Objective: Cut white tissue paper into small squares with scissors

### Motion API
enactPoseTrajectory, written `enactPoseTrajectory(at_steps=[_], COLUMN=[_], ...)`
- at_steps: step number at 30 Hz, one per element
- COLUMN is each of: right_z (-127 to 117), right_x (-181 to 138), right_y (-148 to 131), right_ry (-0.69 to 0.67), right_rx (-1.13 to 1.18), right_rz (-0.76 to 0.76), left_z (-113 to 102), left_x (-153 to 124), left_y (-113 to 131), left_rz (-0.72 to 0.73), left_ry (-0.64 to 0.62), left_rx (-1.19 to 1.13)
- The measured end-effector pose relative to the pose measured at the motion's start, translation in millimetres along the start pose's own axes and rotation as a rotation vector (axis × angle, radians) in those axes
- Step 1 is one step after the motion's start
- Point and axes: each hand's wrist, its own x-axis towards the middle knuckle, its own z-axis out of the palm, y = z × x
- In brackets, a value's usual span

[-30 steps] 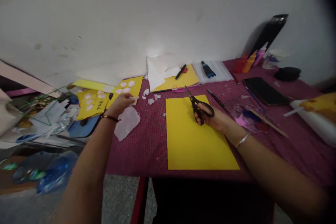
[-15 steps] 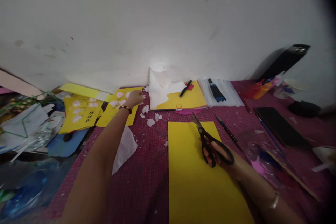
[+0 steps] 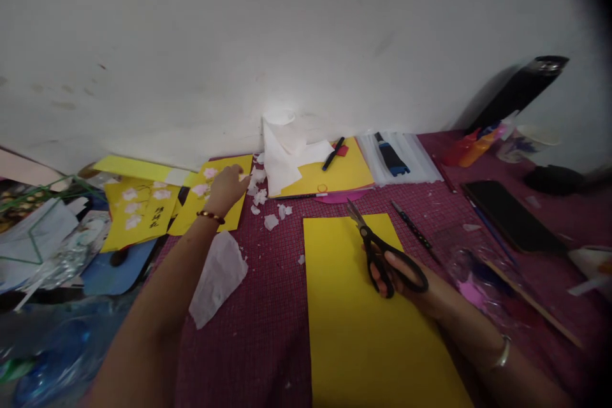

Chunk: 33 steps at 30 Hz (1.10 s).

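Note:
My right hand (image 3: 389, 268) has its fingers through the handles of black-handled scissors (image 3: 370, 239), blades pointing up and away, over a sheet of yellow paper (image 3: 349, 331). My left hand (image 3: 228, 190) reaches over a yellow card (image 3: 224, 217) bearing pink paper blossoms (image 3: 201, 190). Its fingers are curled together, and whatever is between them is hidden. Just right of it lie torn white paper scraps (image 3: 258, 188). A larger piece of white tissue (image 3: 220, 277) rests near my left forearm.
Left stands another yellow blossom card (image 3: 138, 207) with black writing. Behind are white paper (image 3: 277, 166), a black marker (image 3: 333, 153) and a brush in plastic (image 3: 393, 156). On the right are a craft knife (image 3: 411, 226), phone (image 3: 511, 213), paint bottles (image 3: 473, 150) and paper cup (image 3: 530, 143).
My left hand has drawn back leftward from the white scraps, toward the yellow blossom card. The right hand keeps the scissors almost where they were. The view has shifted slightly.

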Motion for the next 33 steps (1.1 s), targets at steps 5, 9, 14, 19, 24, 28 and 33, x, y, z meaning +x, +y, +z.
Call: enactPoseTrajectory(at_steps=[5, 9, 14, 19, 24, 28, 33], right_z=[-2.9, -3.2, -1.1, -2.9, -2.6, -0.7, 0.1], right_x=[2.0, 2.4, 2.2, 2.9, 2.9, 2.9, 2.4], right_y=[3.8, 3.6, 1.4, 3.5, 3.5, 2.3, 1.5], right_ry=[-0.046, -0.068, -0.071, -0.072, -0.075, -0.071, -0.067], right_rx=[-0.011, -0.043, -0.027, -0.016, 0.032, 0.068, 0.079], right_rz=[-0.042, -0.063, -0.08, -0.077, -0.061, -0.055, -0.048], left_z=[17.9, 36.7, 29.3, 10.4, 22.1, 31.4, 39.8], left_x=[-22.0, -20.4, -22.3, -47.3, -56.0, -45.8, -43.7], left_y=[17.9, 29.8, 27.2, 34.6, 56.7, 61.1, 65.5], left_rz=[0.061, 0.094, 0.097, 0.113, 0.227, 0.299, 0.32], left_ry=[-0.132, -0.148, -0.155, -0.196, -0.294, -0.283, -0.31], left_rx=[-0.027, -0.052, -0.08, -0.24, -0.349, -0.325, -0.34])
